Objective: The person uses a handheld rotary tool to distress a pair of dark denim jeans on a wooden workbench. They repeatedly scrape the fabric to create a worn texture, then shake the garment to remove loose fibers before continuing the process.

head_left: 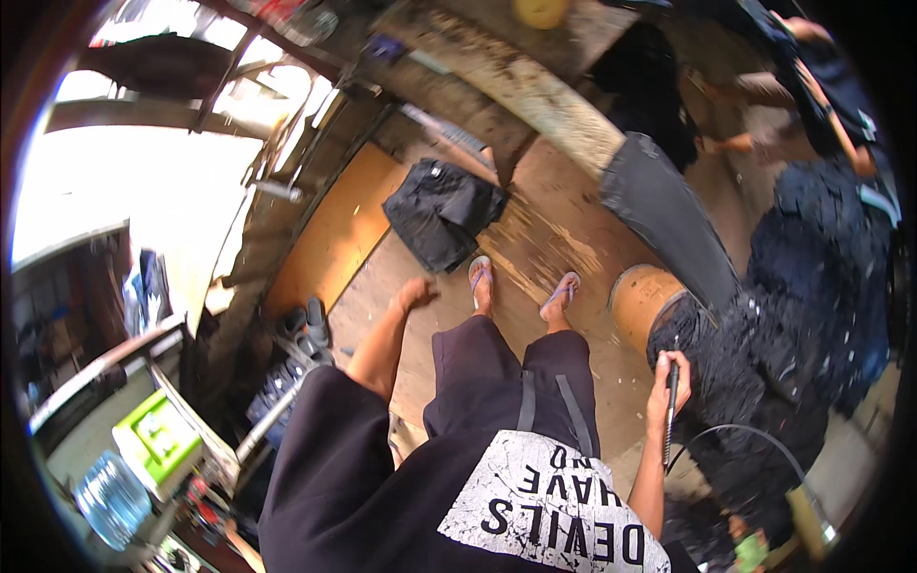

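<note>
My right hand (661, 390) is closed around a slim black pen-like handpiece (672, 392) with a ribbed lower end; a thin black cable seems to lead from it. My left hand (413, 294) hangs above the floor, its fingers loosely bent and apart, with nothing visible in it. Nearest to it lies a stack of folded black garments (444, 215). Ahead and to the right, a dark grey trouser leg (669, 215) is drawn over the end of a long wooden board (535, 91). Dark garments (726, 372) are heaped beside my right hand.
An orange-brown drum (642, 301) stands under the trouser leg. Another person (841, 95) is at the upper right, beside more dark garments (812, 229). At the left are sandals (316, 323), a green box (158, 439) and a blue water bottle (113, 498).
</note>
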Available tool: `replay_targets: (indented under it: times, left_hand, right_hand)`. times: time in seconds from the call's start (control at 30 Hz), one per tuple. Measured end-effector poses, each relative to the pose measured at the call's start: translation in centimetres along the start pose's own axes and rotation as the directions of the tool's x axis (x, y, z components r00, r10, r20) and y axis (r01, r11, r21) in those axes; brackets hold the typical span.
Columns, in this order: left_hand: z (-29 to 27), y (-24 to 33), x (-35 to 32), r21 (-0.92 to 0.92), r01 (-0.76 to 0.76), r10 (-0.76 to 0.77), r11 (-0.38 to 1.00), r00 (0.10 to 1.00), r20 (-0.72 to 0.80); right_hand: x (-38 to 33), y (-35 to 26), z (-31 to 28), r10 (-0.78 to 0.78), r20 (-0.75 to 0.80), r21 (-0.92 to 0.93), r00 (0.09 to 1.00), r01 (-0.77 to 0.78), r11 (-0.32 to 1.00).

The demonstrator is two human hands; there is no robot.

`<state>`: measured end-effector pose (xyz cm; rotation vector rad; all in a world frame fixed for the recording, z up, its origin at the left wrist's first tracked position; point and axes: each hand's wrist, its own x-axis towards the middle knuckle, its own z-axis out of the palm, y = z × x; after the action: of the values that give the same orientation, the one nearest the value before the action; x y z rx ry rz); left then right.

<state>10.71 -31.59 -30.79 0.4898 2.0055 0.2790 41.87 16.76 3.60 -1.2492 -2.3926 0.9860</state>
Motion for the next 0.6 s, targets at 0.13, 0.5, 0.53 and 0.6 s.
replay_targets:
  times: [0.13, 0.5, 0.53, 0.6]
  left_hand:
    - [4.0, 4.3, -4.0, -0.094, -0.169, 0.19, 0.981, 0.938, 0.291]
    - [-7.9, 50.9, -7.4, 0.034, -0.764, 0.743, 0.645, 0.637, 0.205]
    - [-7.8, 56.2, -8.0, 0.042, -0.801, 0.774, 0.597, 0.589, 0.232]
    - [-7.4, 65.6, -8.2, 0.059, -0.878, 0.841, 0.476, 0.473, 0.261]
  right_hand:
    - [1.8, 7.4, -4.6, 0.28, -0.381, 0.351, 0.881, -0.142, 0.926]
    - [15.0, 32.6, -15.9, 0.49, -0.48, 0.292, 0.727, -0.395, 0.871]
    - [16.2, 33.9, -15.1, 0.347, -0.566, 0.11, 0.748, -0.349, 0.931]
    - [17.2, 35.8, -14.6, 0.208, -0.591, -0.064, 0.779, -0.303, 0.951]
